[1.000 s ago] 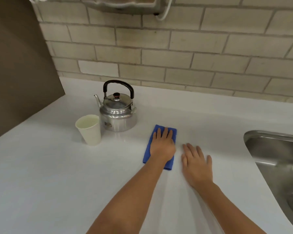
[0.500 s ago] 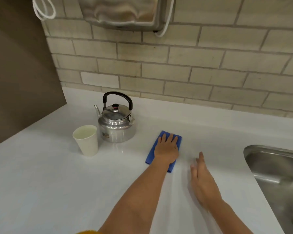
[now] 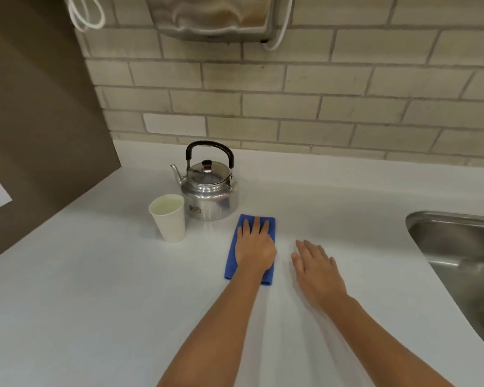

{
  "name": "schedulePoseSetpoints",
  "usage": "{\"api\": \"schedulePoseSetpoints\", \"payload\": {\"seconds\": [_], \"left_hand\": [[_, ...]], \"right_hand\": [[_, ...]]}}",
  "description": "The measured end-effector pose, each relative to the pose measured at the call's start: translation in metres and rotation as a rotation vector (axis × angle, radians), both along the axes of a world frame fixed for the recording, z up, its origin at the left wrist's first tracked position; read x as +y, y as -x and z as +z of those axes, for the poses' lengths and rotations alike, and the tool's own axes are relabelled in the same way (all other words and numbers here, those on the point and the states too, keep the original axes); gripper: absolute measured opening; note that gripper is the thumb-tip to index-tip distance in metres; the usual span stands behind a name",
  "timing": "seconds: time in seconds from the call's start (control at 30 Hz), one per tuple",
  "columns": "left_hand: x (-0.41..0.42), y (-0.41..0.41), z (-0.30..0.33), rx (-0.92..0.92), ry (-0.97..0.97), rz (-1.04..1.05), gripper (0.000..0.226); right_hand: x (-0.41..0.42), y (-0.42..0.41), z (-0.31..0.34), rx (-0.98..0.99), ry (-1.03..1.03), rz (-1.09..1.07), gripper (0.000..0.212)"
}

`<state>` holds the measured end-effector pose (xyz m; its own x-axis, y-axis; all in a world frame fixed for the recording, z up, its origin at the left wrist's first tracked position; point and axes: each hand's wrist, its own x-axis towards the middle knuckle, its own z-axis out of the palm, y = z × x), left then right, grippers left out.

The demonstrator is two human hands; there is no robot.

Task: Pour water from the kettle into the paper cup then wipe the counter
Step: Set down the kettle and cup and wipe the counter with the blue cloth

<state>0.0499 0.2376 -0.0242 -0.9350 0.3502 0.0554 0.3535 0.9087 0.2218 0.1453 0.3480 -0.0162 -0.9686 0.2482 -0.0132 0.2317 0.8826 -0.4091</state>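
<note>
A shiny metal kettle [image 3: 210, 196] with a black handle stands upright on the white counter [image 3: 95, 275], near the brick wall. Just left and in front of it is a white paper cup [image 3: 169, 219] with water inside. My left hand [image 3: 254, 247] presses flat on a folded blue cloth [image 3: 231, 265], which lies on the counter right in front of the kettle. Beside it to the right, my right hand [image 3: 316, 272] rests palm down on the counter with fingers spread, holding nothing.
A steel sink [image 3: 458, 247] is set into the counter at the right edge. A metal dispenser [image 3: 213, 15] with a white cord hangs on the brick wall above the kettle. A brown panel [image 3: 39, 107] closes off the left side.
My left hand has slid the blue cloth left, closer to the kettle. My right hand, tilted on edge half a second ago, lies flat again. The view has tilted upward.
</note>
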Motion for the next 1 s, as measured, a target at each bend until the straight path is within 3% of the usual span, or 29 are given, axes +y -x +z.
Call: {"api": "schedulePoseSetpoints", "payload": {"seconds": [0.3,0.5,0.63,0.8,1.0], "left_hand": [[-0.126,-0.078,-0.023,0.057,-0.046,0.041,0.05],[-0.044,-0.043,-0.003,0.006,-0.003,-0.074,0.05],[-0.08,-0.076,-0.014,0.01,-0.108,-0.067,0.05],[-0.206,-0.085,-0.014,0.065,-0.121,0.123,0.049],[-0.327,-0.005,-0.004,-0.012,-0.041,0.439,0.05]], "right_hand": [[-0.026,-0.011,-0.003,-0.062,-0.121,-0.047,0.048],[-0.025,-0.014,-0.006,-0.019,-0.008,-0.082,0.048],[-0.039,-0.004,-0.003,0.015,-0.019,-0.199,0.05],[-0.101,0.014,-0.007,-0.026,-0.132,-0.047,0.05],[-0.129,0.029,-0.015,-0.005,-0.138,-0.042,0.05]]}}
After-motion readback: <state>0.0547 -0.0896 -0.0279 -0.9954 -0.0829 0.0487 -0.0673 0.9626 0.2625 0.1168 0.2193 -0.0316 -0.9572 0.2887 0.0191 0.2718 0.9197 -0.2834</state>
